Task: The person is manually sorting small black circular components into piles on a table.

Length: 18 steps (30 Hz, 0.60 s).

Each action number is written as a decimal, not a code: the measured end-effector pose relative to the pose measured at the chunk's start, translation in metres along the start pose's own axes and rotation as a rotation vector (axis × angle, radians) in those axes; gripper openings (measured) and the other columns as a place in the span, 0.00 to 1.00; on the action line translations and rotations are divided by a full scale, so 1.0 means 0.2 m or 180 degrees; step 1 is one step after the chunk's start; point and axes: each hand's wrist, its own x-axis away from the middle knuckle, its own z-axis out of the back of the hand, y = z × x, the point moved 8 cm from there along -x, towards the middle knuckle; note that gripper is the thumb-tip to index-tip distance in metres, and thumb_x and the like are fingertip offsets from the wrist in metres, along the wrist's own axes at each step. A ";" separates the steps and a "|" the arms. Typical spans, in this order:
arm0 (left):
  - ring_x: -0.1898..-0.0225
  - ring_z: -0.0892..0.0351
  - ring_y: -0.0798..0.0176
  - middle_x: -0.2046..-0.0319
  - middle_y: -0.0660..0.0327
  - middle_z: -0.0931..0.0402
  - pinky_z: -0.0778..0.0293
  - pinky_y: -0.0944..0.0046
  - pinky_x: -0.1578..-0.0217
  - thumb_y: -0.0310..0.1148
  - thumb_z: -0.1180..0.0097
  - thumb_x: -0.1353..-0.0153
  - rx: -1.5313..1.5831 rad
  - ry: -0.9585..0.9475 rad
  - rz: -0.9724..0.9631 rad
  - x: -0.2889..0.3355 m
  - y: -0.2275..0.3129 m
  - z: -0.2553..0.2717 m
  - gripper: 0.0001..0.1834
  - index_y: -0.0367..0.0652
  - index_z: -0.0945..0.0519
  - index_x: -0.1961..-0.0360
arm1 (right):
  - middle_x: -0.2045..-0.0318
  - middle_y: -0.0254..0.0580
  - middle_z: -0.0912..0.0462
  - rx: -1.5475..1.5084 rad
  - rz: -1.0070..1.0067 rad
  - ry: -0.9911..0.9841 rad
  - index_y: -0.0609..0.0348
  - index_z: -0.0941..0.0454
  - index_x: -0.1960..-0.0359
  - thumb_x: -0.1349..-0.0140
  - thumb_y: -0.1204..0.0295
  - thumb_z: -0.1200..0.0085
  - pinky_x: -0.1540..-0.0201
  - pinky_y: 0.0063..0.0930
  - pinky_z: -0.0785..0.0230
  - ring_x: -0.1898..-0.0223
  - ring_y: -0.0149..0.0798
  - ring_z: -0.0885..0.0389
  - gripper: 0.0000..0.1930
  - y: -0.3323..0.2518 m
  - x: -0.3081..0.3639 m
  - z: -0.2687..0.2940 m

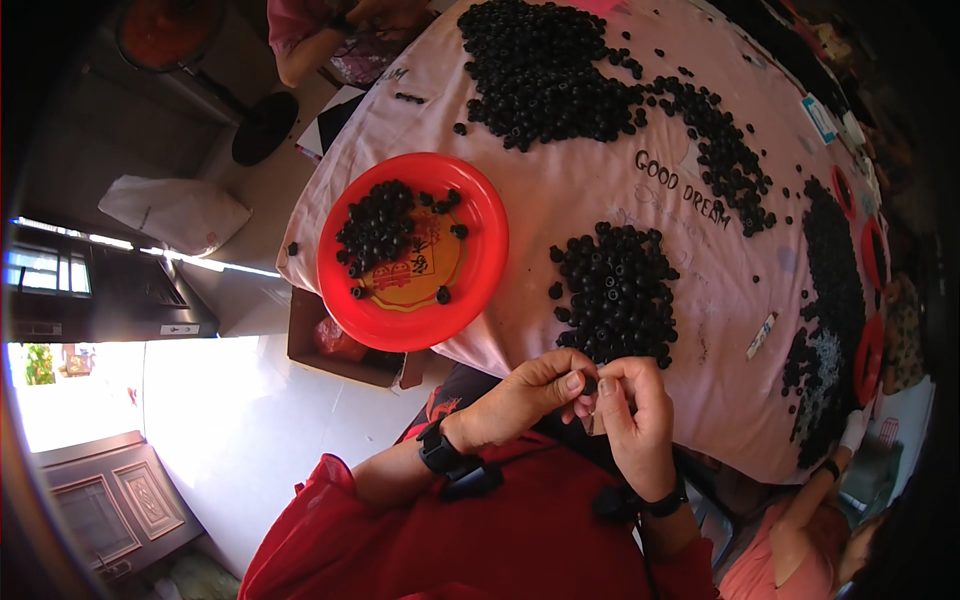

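Observation:
My left hand (515, 398) comes in from the lower edge, thumb and fingers closed on a small round black piece (589, 385). Close against it, my right hand (640, 420) has its thumb and fingertips pinched together; what they hold is too small to make out. Just beyond both hands lies a heap of the same black pieces (615, 290), several showing a hole in the middle. To the left, a round red plate (488, 270) carries a cluster of these pieces and a few scattered ones.
A pink cloth (540, 190) with printed letters covers the table. Larger black heaps (540, 75) lie at the far side, more along the right beside red plates (868, 360). A white tube (762, 335) lies on the cloth. Other people sit at far left and lower right. A cardboard box (345, 365) stands below the edge.

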 end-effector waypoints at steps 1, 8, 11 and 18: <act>0.61 0.25 0.75 0.62 0.68 0.25 0.27 0.72 0.60 0.42 0.52 0.25 0.0044 -0.0070 -0.0038 0.00 0.00 -0.01 0.16 0.40 0.25 0.50 | 0.73 0.31 0.25 0.0000 0.0000 0.0007 0.61 0.28 0.56 0.26 0.76 0.53 0.72 0.16 0.35 0.74 0.19 0.29 0.03 0.00 0.00 0.02; 0.63 0.26 0.76 0.60 0.67 0.23 0.28 0.73 0.61 0.46 0.51 0.27 0.0012 0.0198 0.0161 0.01 -0.02 0.04 0.19 0.41 0.23 0.48 | 0.75 0.40 0.22 0.0923 0.0376 0.0259 0.62 0.24 0.58 0.27 0.70 0.48 0.71 0.29 0.30 0.75 0.34 0.23 0.08 -0.07 -0.03 0.09; 0.63 0.26 0.75 0.60 0.67 0.23 0.28 0.74 0.62 0.46 0.51 0.26 0.0133 0.0139 0.0124 0.01 -0.02 0.04 0.20 0.41 0.22 0.48 | 0.75 0.43 0.21 0.1298 0.0411 0.0297 0.61 0.23 0.58 0.30 0.73 0.47 0.72 0.33 0.30 0.76 0.41 0.22 0.05 -0.05 -0.02 0.08; 0.61 0.27 0.74 0.58 0.67 0.24 0.31 0.71 0.60 0.45 0.54 0.24 0.0254 0.0139 0.0079 0.01 -0.02 0.03 0.18 0.42 0.25 0.48 | 0.79 0.43 0.21 0.1945 0.1028 0.0524 0.60 0.22 0.55 0.36 0.80 0.48 0.75 0.39 0.31 0.79 0.46 0.22 0.09 -0.13 -0.03 0.02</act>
